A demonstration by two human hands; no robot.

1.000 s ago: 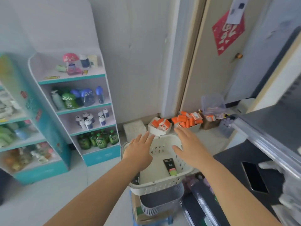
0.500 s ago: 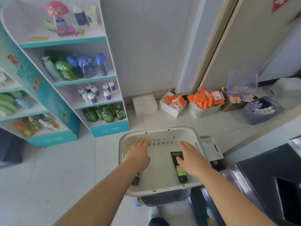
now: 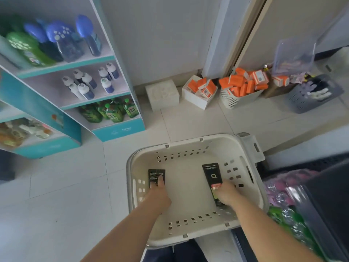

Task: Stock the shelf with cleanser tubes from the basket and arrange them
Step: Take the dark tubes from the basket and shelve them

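A white perforated basket (image 3: 190, 142) sits low in front of me. Two black cleanser tubes lie flat on its floor. My left hand (image 3: 158, 193) is down on the left tube (image 3: 154, 174), thumb across its face and fingers curled round its lower part. My right hand (image 3: 226, 193) grips the lower end of the right tube (image 3: 211, 172), which has a white ring mark and a pink and green band. The teal and white shelf unit (image 3: 117, 131) stands at the left on the floor, holding bottles and green pouches.
Against the back wall stand a white box (image 3: 162, 94), an open white carton (image 3: 196, 100) and a slatted bin (image 3: 231, 100) of orange packs, and a grey basket (image 3: 302, 104). A dark counter (image 3: 324, 195) with bagged goods is at my right.
The view has tilted down and closer to the basket. Both hands dropped from over the basket to its floor, each closing on a black tube.
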